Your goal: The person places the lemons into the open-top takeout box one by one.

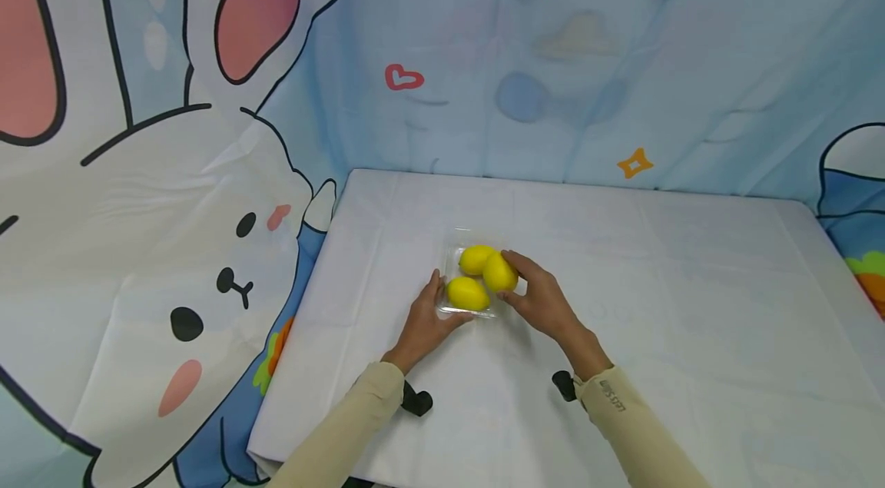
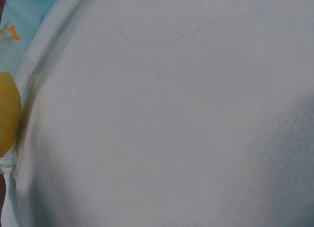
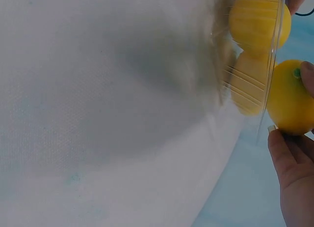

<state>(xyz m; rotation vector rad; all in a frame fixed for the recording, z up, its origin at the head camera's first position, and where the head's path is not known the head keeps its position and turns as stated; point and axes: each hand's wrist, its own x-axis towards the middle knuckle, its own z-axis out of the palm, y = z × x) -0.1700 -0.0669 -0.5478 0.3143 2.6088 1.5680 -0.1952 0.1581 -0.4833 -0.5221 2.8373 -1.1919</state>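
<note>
A clear plastic box [image 1: 441, 308] stands on the white-covered table, holding two yellow lemons, one at the back [image 1: 475, 259] and one at the front [image 1: 467, 293]. My left hand [image 1: 425, 325] holds the box at its near left corner, fingers along the left side and thumb at the front. Between thumb and fingers, my right hand [image 1: 548, 307] pinches a third lemon [image 1: 501, 273] at the box's right side. In the right wrist view this lemon [image 3: 289, 101] shows a green stem spot and sits outside the ribbed clear wall [image 3: 270, 84]. The left wrist view catches only part of a lemon [image 2: 7, 114].
The white cloth [image 1: 677, 334] covers the table, which meets a blue printed curtain [image 1: 581, 88] at the back. A large cartoon rabbit print [image 1: 207, 242] covers the cloth on the left. Black straps or devices [image 1: 417, 401] hang at both wrists.
</note>
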